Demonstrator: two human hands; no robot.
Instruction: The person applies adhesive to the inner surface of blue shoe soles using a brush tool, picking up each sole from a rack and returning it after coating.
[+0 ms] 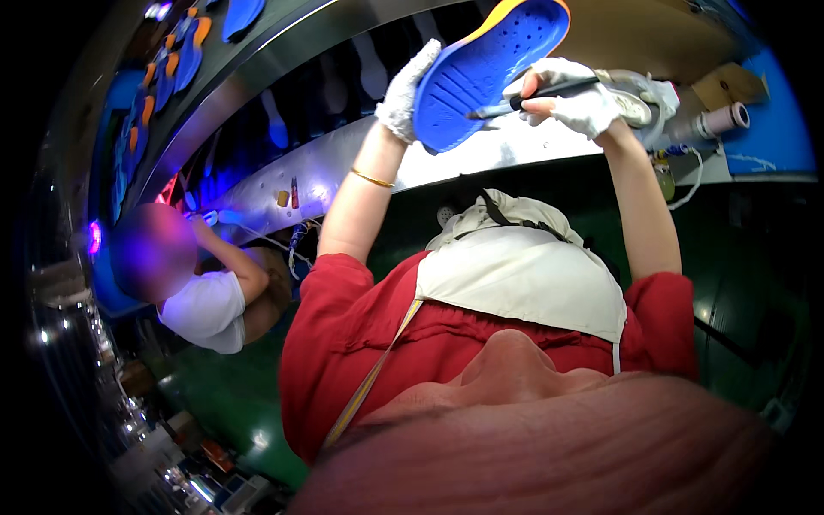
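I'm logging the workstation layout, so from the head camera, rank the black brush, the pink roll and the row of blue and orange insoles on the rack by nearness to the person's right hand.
1. The black brush: held in the gloved right hand, touching the blue insole.
2. The pink roll: just right of that hand, on the bench.
3. The row of blue and orange insoles: far upper left, on the rack.

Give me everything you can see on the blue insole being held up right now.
The blue insole looks like moulded foam with an orange-yellow edge, ribbed at the lower end and dotted toward the upper end. It is tilted, raised in front of the metal conveyor. The gloved left hand grips its lower end; the gloved right hand puts a dark pen-like tool to its surface.
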